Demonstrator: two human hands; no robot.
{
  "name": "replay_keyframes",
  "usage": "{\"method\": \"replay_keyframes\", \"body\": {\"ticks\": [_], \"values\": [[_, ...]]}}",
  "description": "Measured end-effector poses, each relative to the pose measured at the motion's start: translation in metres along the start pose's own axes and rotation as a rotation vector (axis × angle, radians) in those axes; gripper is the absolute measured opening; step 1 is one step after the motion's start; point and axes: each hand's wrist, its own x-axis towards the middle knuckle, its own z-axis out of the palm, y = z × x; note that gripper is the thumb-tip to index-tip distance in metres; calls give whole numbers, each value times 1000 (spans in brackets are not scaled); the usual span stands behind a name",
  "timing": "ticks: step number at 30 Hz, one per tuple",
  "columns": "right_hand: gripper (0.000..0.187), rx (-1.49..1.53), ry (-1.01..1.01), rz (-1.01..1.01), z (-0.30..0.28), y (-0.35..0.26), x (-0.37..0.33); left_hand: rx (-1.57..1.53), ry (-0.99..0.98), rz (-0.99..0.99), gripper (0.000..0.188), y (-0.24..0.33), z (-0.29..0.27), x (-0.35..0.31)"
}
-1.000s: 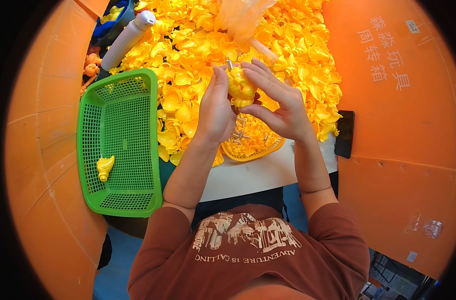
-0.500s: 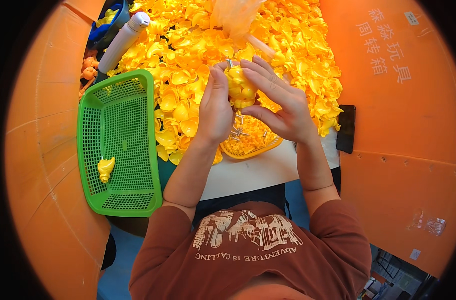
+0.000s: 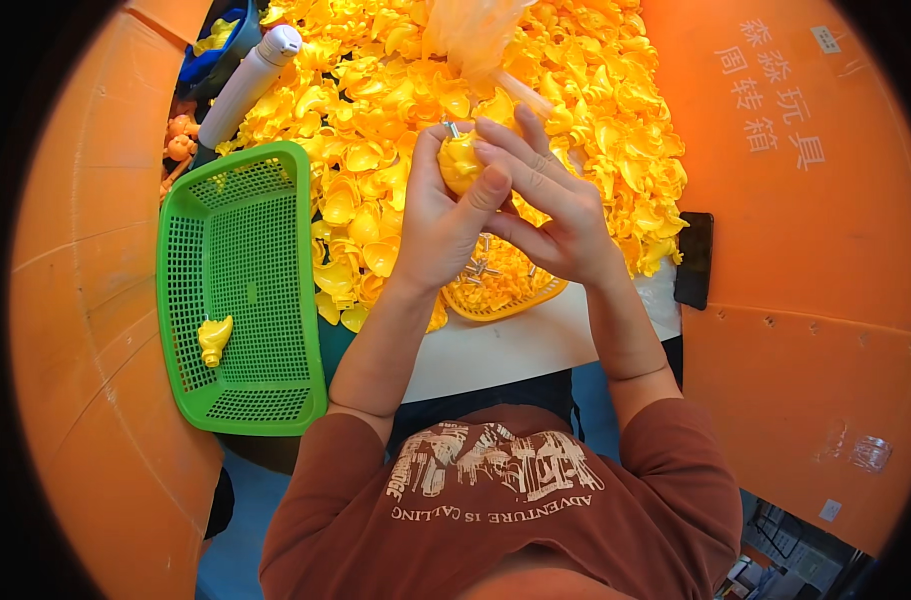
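Both hands are raised over the near edge of a heap of yellow plastic shells (image 3: 361, 155). Between them is a rounded, glossy yellow plastic piece (image 3: 460, 170) with a short metal pin (image 3: 451, 130) sticking out of its top. My left hand (image 3: 436, 215) wraps it from the left, with the thumb across its near side. From the right, my right hand (image 3: 566, 210) has its fingertips against the piece, and its palm side is hidden. Below the hands, a small yellow basket (image 3: 506, 312) contains little yellow bits and several loose metal pins (image 3: 481, 268).
At left stands a green mesh basket (image 3: 318, 310) with one yellow plastic piece (image 3: 214, 341) inside. A pale bottle (image 3: 246, 88) leans behind it. A clear plastic bag (image 3: 471, 35) lies on the heap. At right, a black phone (image 3: 694, 260) rests by an orange panel (image 3: 796, 230).
My left thumb has come across the near side of the yellow piece, which now looks turned. The right fingers have bent and shifted on it. The baskets have stayed put.
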Motion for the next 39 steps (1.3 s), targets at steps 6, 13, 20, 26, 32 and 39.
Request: {"method": "replay_keyframes", "body": {"ticks": [6, 13, 20, 26, 32, 39], "values": [[42, 733, 505, 244, 1, 3, -1, -44, -61, 54, 44, -12, -5, 1], [31, 940, 192, 473, -6, 12, 1, 24, -163, 181, 44, -15, -3, -2], [25, 1044, 175, 491, -11, 22, -1, 59, -231, 127, 43, -7, -3, -5], [20, 949, 352, 434, 5, 17, -2, 129, -156, 235, 41, -18, -2, 1], [19, 785, 506, 324, 13, 11, -4, -36, -28, 258, 45, -17, 9, -2], [25, 886, 580, 392, 34, 4, 1, 71, 175, 293, 40, -23, 6, -3]]}}
